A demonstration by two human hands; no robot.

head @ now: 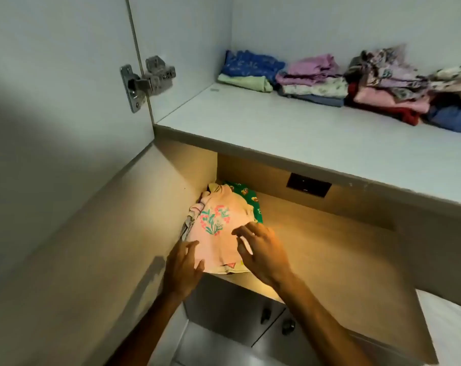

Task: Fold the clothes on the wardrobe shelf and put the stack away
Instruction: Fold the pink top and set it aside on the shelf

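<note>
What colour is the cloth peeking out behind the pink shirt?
Green cloth with small yellow-orange prints, seen in the head view.

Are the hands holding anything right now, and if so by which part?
Nothing is gripped. Both the left hand and right hand are open, fingers spread, at the near edge of the pink flowered top.

soft pink cotton-looking top (218, 233) with a printed floral patch, green patterned cloth (250, 200) under it, matt wood-grain lower shelf (329, 260), smooth matt white laminate upper shelf (290, 133), shiny metal hinge (147, 80), glossy little knobs (288, 326)
</note>
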